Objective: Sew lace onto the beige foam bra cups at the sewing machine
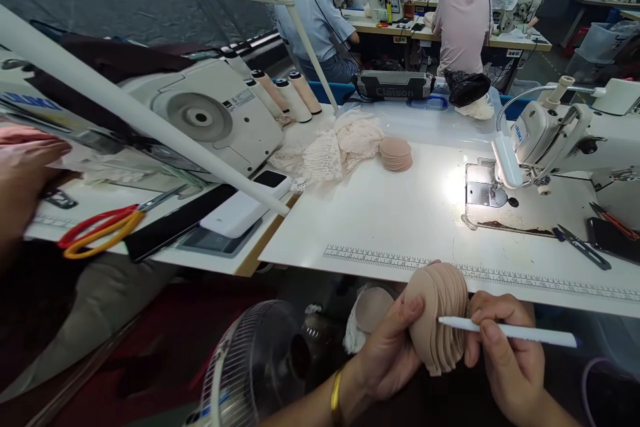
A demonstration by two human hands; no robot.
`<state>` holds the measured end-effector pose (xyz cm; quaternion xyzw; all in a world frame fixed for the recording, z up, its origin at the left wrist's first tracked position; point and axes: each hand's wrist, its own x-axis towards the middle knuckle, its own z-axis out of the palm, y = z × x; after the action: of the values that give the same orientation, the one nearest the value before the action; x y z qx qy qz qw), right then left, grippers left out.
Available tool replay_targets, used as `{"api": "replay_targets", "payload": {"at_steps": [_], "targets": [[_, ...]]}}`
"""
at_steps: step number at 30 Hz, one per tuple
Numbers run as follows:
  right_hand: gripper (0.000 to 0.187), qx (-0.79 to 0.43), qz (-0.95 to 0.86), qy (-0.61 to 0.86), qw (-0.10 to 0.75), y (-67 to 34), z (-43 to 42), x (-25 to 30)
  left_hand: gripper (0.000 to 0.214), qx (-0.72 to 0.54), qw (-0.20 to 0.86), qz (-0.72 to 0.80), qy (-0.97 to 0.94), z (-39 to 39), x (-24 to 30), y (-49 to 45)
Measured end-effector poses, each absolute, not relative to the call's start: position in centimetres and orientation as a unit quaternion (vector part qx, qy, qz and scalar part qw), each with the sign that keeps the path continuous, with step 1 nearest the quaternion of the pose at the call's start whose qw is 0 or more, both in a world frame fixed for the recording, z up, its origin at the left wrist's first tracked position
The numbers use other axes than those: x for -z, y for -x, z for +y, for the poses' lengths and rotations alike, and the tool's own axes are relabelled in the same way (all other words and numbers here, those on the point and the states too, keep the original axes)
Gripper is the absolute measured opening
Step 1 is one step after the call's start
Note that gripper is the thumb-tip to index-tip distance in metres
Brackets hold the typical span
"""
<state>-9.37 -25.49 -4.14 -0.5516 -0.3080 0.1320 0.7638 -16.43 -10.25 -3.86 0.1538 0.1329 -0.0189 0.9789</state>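
Note:
My left hand (393, 347) is closed around a fanned stack of beige, rounded fabric pads (440, 313), held just in front of the table edge. Its thumb presses on the front pad. In my right hand (510, 347) is a white pen (535, 333), pinched between thumb and fingers, its tip pointing left at the edges of the pads. Some right-hand fingers rest beside the stack. On the white table (370, 220) sits another pile of beige round pads (396, 153), close to some cream lace fabric (340, 147).
A sewing machine (550, 133) with a lit lamp stands at right, near thread snips (583, 247). A ruler strip (400, 261) runs along the front edge. Scissors (103, 230) lie at left, beside a co-worker's arm (20, 187). Below is a fan (255, 360).

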Motion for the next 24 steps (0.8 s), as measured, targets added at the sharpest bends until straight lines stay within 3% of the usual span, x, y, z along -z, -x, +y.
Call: {"api": "replay_targets", "payload": {"at_steps": [8,12,15,18,21,24], "targets": [[0.018,-0.113,-0.347,0.563,0.742,9.1,-25.5,4.1,0.053,0.021,0.973,0.131,-0.191,-10.4,4.0,16.5],[0.024,-0.067,-0.342,0.614,0.709,7.4,-26.4,2.7,0.08,0.015,0.932,0.102,-0.347,-8.6,3.0,16.4],[0.035,-0.173,-0.345,0.693,0.61,5.8,-26.6,1.0,0.106,0.026,0.826,0.05,-0.561,-6.7,1.3,15.8],[0.052,-0.282,-0.377,0.694,0.545,5.0,-25.9,0.0,0.102,0.008,0.724,-0.007,-0.689,-5.4,-0.1,14.9],[0.047,-0.299,-0.347,0.675,0.579,4.7,-24.9,0.4,0.097,-0.012,0.709,0.01,-0.705,-4.3,-0.6,14.3],[0.046,-0.228,-0.279,0.624,0.694,4.7,-24.3,1.4,0.113,0.028,0.779,0.033,-0.625,-3.3,-0.4,14.3]]}}
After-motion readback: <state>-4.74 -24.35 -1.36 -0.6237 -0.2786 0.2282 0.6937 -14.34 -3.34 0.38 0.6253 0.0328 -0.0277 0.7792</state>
